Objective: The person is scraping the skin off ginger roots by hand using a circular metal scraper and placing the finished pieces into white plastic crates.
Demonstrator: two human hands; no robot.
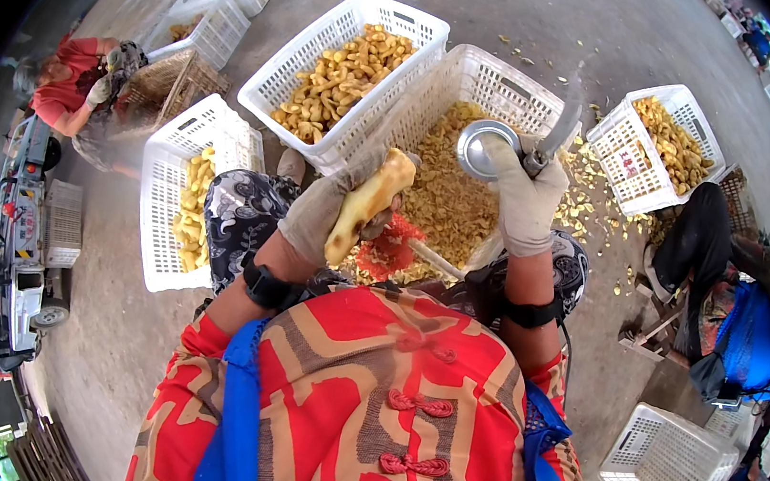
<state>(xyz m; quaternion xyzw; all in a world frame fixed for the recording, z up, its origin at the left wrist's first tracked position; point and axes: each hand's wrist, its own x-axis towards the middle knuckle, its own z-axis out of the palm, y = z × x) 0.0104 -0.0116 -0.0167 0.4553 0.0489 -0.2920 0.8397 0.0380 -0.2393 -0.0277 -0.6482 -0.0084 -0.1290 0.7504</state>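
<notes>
My gloved left hand (pixel 320 214) grips a long, pale yellow root or shoot (pixel 369 206), tilted with its upper end to the right; brown patches mark its surface. In my gloved right hand (pixel 529 197) is a knife (pixel 564 122) with a curved blade pointing up and away, apart from the root. A round shiny metal disc or shallow dish (pixel 469 151) sits against that hand's thumb side; how it is held is unclear. Below both hands stands a white plastic crate (pixel 475 64) with many thin brownish-yellow peelings (pixel 450 205). Red mesh (pixel 388 247) and a pale stick-like handle (pixel 435 257) lie close to my lap.
White crates of yellow-brown pieces stand ahead (pixel 265 99), at left (pixel 158 212) and at right (pixel 618 161). Peelings (pixel 581 200) litter the floor. One person (pixel 72 87) works by a woven basket (pixel 183 89); another (pixel 744 306) sits at right, near a white crate (pixel 668 463).
</notes>
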